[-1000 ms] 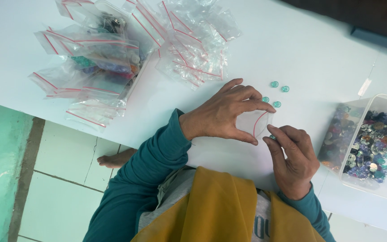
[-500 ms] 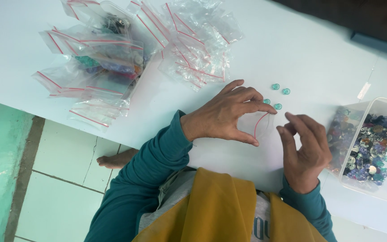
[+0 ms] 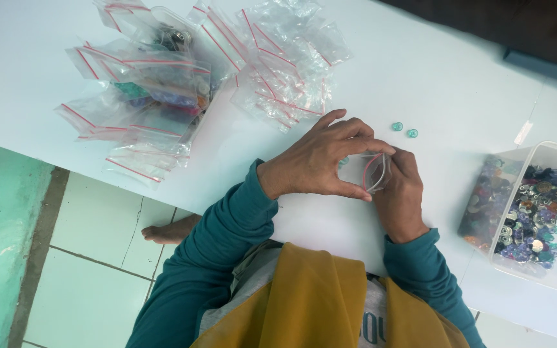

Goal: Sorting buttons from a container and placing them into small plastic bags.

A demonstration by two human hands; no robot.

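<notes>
Both hands pinch one small clear bag (image 3: 376,171) over the white counter (image 3: 433,77): left hand (image 3: 320,161) grips its edge, right hand (image 3: 400,193) holds its other side. Two teal beads (image 3: 405,130) lie just beyond; a bead tub (image 3: 530,212) sits right.

White table (image 3: 433,58), pale tiles (image 3: 91,258) (perhaps daylit)

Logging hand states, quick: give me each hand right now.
Left hand: closed in a pinch on the small clear zip bag.
Right hand: closed on the same small clear zip bag from the other side.
</notes>
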